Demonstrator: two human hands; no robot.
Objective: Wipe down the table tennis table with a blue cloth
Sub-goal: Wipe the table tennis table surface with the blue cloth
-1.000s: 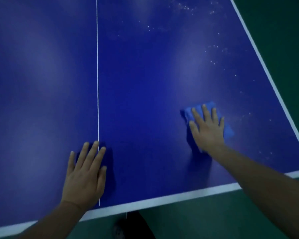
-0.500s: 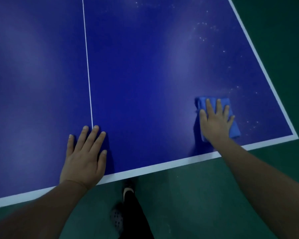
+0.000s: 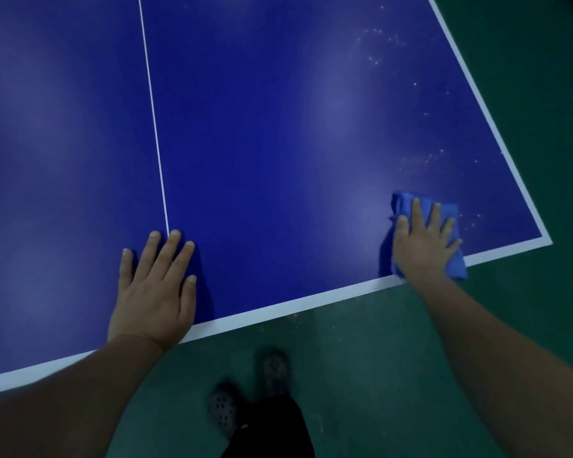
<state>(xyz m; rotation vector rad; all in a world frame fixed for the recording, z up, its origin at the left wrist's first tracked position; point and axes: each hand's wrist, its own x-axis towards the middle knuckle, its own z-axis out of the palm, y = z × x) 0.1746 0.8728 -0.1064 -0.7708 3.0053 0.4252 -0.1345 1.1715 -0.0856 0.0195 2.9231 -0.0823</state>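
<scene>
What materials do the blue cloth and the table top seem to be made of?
Blue cloth: soft fabric, probably microfibre; it folds and bunches under the right hand. Table top: hard, smooth painted board, likely wood composite; semi-matt, showing soft light patches and white painted lines.

Bench (image 3: 278, 127): we note a smooth, semi-matt blue top with soft sheen patches, painted white lines and pale dusty specks. Cloth (image 3: 454, 256): soft blue fabric, matt, creased. Floor (image 3: 394, 358): matt green, scuffed.
</scene>
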